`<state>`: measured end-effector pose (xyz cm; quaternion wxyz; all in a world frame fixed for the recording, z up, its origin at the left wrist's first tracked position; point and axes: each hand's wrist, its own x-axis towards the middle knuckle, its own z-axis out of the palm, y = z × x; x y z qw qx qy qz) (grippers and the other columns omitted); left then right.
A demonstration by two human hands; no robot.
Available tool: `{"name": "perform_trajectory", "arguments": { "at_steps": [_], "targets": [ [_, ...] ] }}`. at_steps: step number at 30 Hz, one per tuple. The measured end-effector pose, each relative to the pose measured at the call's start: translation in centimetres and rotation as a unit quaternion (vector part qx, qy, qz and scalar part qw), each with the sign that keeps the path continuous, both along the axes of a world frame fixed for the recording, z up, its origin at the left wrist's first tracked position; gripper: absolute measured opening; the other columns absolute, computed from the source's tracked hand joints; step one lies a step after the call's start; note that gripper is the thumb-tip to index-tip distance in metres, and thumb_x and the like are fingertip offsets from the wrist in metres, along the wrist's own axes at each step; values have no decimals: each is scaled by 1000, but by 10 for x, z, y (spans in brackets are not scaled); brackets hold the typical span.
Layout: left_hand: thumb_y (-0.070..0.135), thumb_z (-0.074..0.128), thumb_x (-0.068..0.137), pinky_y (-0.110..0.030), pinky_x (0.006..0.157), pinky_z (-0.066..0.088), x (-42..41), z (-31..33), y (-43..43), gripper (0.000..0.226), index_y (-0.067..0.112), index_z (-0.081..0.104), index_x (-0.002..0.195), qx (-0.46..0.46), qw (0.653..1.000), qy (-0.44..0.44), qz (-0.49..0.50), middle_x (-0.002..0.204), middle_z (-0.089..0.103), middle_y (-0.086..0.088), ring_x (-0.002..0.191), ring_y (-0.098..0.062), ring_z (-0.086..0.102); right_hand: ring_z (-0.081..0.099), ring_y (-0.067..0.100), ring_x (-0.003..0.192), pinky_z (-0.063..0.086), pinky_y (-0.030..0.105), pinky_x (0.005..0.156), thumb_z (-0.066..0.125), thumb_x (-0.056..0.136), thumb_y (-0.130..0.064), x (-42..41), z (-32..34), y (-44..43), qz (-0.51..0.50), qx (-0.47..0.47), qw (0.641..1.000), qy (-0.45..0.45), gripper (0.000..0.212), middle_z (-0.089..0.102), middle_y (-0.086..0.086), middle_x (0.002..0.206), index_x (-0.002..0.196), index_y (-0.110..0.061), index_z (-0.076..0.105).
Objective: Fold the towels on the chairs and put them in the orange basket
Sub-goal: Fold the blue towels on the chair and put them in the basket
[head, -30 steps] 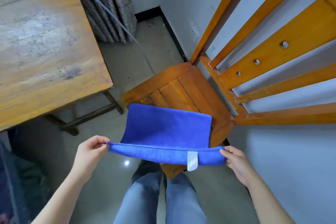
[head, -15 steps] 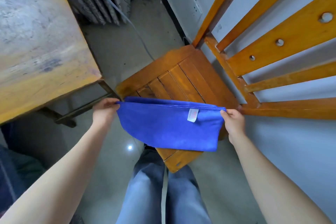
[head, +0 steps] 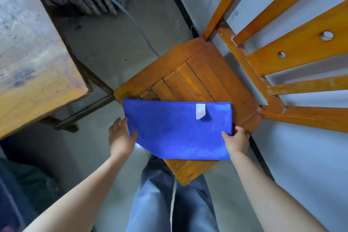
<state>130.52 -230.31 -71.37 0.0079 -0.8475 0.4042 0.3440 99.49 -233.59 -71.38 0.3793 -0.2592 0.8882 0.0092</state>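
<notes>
Left hand (head: pixel 120 135): where it meets the blue towel (head: pixel 178 132), fingers (head: pixel 117 123) straight, thumb on the left edge.
Right hand (head: pixel 237 139): fingers curled, pinching the near right edge.
Blue towel: folded flat on the chair (head: pixel 207 81) seat, near left corner off it.

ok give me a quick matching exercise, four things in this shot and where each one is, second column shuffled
Things:
1 blue towel
2 white label
3 wooden table
4 grey cable

Places:
A trailing across the floor
B at the towel's far edge
C lying on the chair seat
D far left of the view

Pairs: 1-C, 2-B, 3-D, 4-A
</notes>
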Motion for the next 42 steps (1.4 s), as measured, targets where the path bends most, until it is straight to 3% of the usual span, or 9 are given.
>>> {"name": "perform_trajectory", "arguments": {
  "at_steps": [4, 8, 12, 15, 22, 29, 35, 39, 42],
  "targets": [
    [15, 85, 58, -50, 80, 52, -29, 6, 13, 60, 4, 65, 113, -17, 962, -21, -272, 127, 57, -22, 111, -42, 58, 55, 38, 110, 45, 38, 85, 66, 83, -14, -4, -2, -3, -14, 9, 1000, -26, 51, 50, 17, 130, 128, -4, 45],
    [27, 92, 35, -43, 63, 57, -51, 12, 9, 70, 10, 72, 100, 49, 935, -37, -349, 112, 67, -19, 96, -36, 68, 57, 30, 80, 41, 31, 66, 64, 82, -10, -13, -3, -6, 6, 27, 996, -90, 10, 65, 17, 90, 78, -3, 58],
    [29, 62, 85, -46, 108, 30, -67, 20, 5, 63, 16, 37, 142, 83, 943, 7, -324, 154, 20, -15, 141, -34, 21, 33, 21, 57, 25, 29, 55, 62, 80, -8, -24, 7, -9, -36, -26, 991, -127, 34, 37, 6, 56, 56, -10, 37],
    [33, 44, 94, -40, 115, 14, -77, 23, -1, 63, 27, 14, 148, 99, 931, 9, -351, 158, -5, -4, 146, -25, -2, 22, 18, 56, 16, 30, 52, 56, 83, -7, -38, 22, -7, -103, -93, 984, -112, 38, 27, 3, 57, 56, -14, 29],
    [36, 43, 94, -43, 116, 13, -105, 22, -36, 64, 31, 10, 148, 112, 923, 42, -366, 158, -10, 2, 145, -24, -10, 48, 30, 77, 35, 37, 66, 53, 89, -18, -92, 41, -2, 14, -92, 995, 35, 32, 47, 13, 77, 64, -17, 33],
    [33, 44, 94, -38, 115, 15, -93, 24, -20, 61, 27, 17, 148, 110, 934, 36, -337, 158, -3, 0, 145, -23, -1, 46, 24, 74, 32, 26, 54, 60, 84, -1, -78, 62, 0, 84, -125, 986, -75, 21, 47, 4, 72, 81, -13, 42],
    [14, 56, 88, -22, 107, 26, -76, 23, -17, 57, 14, 37, 141, 77, 962, 248, -79, 152, 28, -4, 136, -19, 33, 49, 20, 68, 40, 33, 66, 64, 82, -12, 9, 91, 10, 207, -148, 957, -142, 22, 51, -12, 68, 85, -22, 44],
    [12, 55, 85, -27, 83, 48, -77, 24, -26, 46, 7, 49, 130, 55, 889, 382, 247, 117, 60, -3, 102, -19, 58, 55, 17, 80, 41, 27, 65, 60, 85, -18, 63, 73, 26, 225, -91, 949, -203, 23, 59, -5, 85, 104, -23, 50],
    [11, 40, 97, -24, 67, 44, -81, 32, -33, 25, 12, 52, 119, 54, 835, 419, 354, 98, 60, 0, 79, -13, 56, 59, 17, 91, 44, 19, 64, 59, 86, -18, 85, 57, 32, 191, -54, 951, -235, 49, 63, -1, 104, 132, -24, 45]
  ]
}}
